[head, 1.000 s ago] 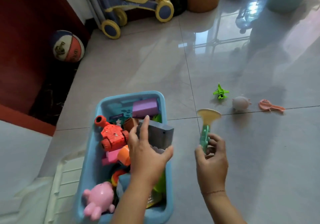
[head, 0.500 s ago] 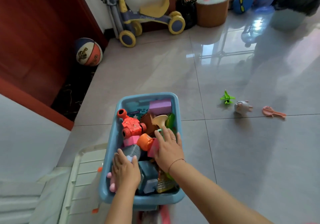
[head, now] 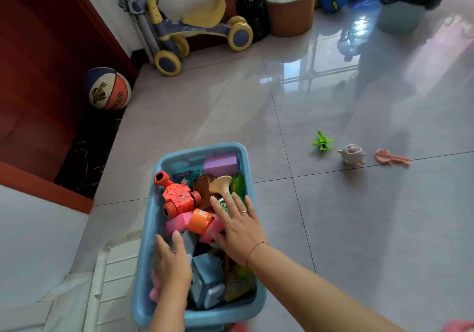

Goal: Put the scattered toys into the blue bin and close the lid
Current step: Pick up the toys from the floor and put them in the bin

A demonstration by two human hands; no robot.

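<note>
Blue plastic marks the bin [head: 148, 242], which sits near and left of centre on the glossy tile floor [head: 205, 105], heaped with toys such as a red car [head: 179, 198], a purple block [head: 221, 163] and a cream horn [head: 221, 185]. Both hands lie flat on the heap with the fingers straight and gripping nothing: the left hand [head: 170, 262] rests on the near left part and the right hand [head: 238, 231] is spread over the middle, just below the horn. The step in hand looks like pressing the pile down to settle it. Three toys lie on the floor well apart to the far right: a green plane [head: 322, 141], a grey round toy [head: 352, 154] and a pink flat toy [head: 389, 157]. Fetching them probably comes next, a long reach rightward over bare tile with nothing in the path. The white lid [head: 115, 267] lies just beside the bin's left wall, so closing would call for a short lift across. The heap rises about level with the rim, so the horn may foul the lid. Room is tighter on the left, where a red door [head: 38, 75] and a ball [head: 109, 89] stand further off.
</note>
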